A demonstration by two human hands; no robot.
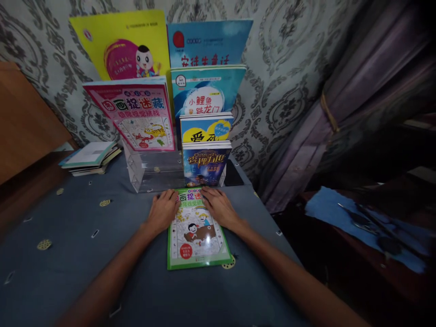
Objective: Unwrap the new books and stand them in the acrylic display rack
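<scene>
Head cam, above table (68, 272), facing fwd & down, close to green book (197, 243), edges prob. warped

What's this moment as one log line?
left hand: flat on top-left corner of green-bordered picture book | right hand: on its top-right corner | book: flat on blue-grey tablecloth, before clear acrylic stand

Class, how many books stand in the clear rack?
6: left, yellow book behind pink book; right, back to front: blue book, teal book, yellow-blue book, dark book. Others may hide behind.
</scene>
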